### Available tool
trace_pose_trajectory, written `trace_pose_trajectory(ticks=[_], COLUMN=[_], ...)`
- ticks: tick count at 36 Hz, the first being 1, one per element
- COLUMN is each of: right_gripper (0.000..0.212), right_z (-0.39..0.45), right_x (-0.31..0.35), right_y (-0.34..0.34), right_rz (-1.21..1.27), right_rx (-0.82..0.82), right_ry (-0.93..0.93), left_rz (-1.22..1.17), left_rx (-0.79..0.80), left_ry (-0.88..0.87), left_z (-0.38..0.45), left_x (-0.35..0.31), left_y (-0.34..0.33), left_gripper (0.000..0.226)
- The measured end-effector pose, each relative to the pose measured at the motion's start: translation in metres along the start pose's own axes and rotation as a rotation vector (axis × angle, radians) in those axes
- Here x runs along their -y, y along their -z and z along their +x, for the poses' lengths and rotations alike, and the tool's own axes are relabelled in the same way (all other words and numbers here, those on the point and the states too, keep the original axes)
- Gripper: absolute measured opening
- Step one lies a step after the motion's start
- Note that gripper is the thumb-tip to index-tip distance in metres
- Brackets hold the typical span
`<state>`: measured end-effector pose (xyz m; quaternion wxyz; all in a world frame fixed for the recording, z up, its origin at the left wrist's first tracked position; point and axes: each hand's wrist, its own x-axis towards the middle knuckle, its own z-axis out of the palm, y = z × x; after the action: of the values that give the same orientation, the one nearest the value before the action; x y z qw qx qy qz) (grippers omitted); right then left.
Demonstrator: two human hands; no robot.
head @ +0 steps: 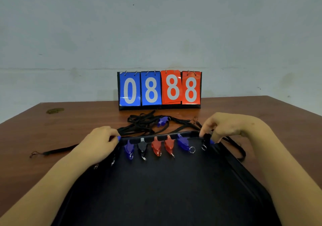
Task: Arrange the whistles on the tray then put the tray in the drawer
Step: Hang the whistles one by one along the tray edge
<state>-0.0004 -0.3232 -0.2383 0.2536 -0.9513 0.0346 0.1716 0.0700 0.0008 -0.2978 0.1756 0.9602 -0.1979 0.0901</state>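
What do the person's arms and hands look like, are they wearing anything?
Both arms are bare as far as the picture shows: no sleeves in view. The left hand and right hand wear no gloves, and I can see no rings, watch or bracelets on the wrists or fingers. Nothing is written or marked on them. The fingernails are too small and blurry to describe.

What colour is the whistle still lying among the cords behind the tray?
Blue: the whistle, head view.

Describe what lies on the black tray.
Along the black tray's far edge lie a blue whistle, black whistle, two red whistles, and another blue whistle. Both hands cover the tray's far corners, hiding anything there.
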Motion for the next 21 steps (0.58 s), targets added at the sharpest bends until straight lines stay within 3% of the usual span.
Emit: trace_pose_trajectory(ticks=[8,14,20,21], right_gripper=[0.015,0.015,0.003,0.009], right_z=[0.01,0.013,0.016,0.016], right_x=[0.009,0.01,0.001,-0.001], right_y=[-0.007,-0.008,-0.004,-0.003], right_rz=[0.032,0.056,0.119,0.112], right_rx=[0.036,0.03,-0.138,-0.134], right_ry=[0.03,0.078,0.028,-0.002], left_rz=[0.016,0.003,0.001,0.01], left_rx=[-0.007,-0.003,-0.014,-0.011], left_ry=[-0.031,-0.035,-0.023,-0.022], left_z=[0.001,0.0,0.001,0.001], left_x=[0.003,0.003,0.005,0.004], left_y=[0.0,-0.002,-0.002,-0.002], left_gripper=[0.02,0.016,0.018,0.018])
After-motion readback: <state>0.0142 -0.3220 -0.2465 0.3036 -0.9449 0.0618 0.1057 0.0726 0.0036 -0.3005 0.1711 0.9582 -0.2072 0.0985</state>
